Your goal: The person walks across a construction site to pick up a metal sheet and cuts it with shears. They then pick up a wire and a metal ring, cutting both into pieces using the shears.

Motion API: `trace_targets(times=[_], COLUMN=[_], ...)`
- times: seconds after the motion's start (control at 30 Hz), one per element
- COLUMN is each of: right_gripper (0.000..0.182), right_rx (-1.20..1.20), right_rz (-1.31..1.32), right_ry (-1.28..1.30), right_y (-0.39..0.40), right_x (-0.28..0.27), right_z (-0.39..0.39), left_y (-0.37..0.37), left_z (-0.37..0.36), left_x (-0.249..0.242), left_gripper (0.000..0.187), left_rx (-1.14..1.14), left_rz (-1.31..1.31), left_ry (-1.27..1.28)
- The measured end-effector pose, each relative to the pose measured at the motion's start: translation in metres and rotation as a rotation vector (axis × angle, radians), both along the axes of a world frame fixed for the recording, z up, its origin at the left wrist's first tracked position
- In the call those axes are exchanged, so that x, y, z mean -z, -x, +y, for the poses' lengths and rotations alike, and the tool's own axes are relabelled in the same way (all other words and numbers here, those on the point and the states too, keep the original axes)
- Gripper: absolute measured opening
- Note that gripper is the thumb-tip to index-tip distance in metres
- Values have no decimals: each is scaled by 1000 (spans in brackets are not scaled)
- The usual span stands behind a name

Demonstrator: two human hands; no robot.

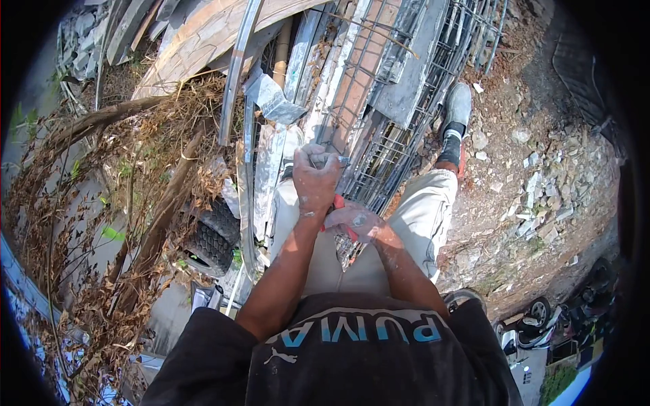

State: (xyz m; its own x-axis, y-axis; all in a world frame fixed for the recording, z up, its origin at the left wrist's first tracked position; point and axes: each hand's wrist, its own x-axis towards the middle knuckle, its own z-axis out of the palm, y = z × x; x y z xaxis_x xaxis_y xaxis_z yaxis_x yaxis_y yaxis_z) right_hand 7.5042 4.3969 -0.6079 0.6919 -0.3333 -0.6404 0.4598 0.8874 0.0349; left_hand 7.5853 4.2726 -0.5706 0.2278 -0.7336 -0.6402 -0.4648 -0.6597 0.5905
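My left hand [316,177] is dusty and curled in a fist in front of my body, above the rebar bundle; what it holds, if anything, is too small to make out. Just below and to the right of it, my right hand [357,220] is wrapped round a red handle [338,202], whose lower part shows under the palm. The rest of that tool is hidden by my hands. Beneath both hands lie tied rebar cages [399,145] and long boards [362,74].
A bent metal sheet [274,98] and a metal channel [237,74] lie on the left. Further left are dry branches [162,210] and a tire [211,237]. My shoe [458,107] stands right of the rebar, beside rubble [548,196]. Motorcycles [539,312] are at lower right.
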Motion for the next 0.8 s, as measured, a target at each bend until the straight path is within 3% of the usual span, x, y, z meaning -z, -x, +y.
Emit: trace_targets(times=[0.07,0.1,0.13,0.2,0.33,0.4,0.5,0.63,0.73,0.8], right_gripper=[17,19,22,28,30,26,22,19,18,18], right_rx=[58,115,170,46,97,-1,611,923,1110,1228], right_rz=[30,65,100,244,271,282,-137,-106,163,182], right_ry=[102,109,118,348,338,249,218,-178,-70,12], right_y=[17,25,33,51,113,145,161,270,365,422], right_x=[-22,-39,-56,-58,-93,-107,-81,-116,-122,-128], right_z=[-13,-23,-33,-39,-57,-59,-32,-20,-4,5], left_y=[25,34,44,68,131,180,263,375,434,477], left_z=[-17,-20,-23,-31,-54,-71,-92,-88,-71,-54], left_x=[-27,-31,-35,-46,-58,-65,-100,-144,-150,-164], left_gripper=[24,20,19,18,17,17,18,24,22,21], left_rx=[112,306,277,310,439,545,579,781,774,778], left_rz=[-57,-168,-80,44,106,194,350,373,508,527], left_ry=[5,187,200,232,295,524,401,247,38,-73])
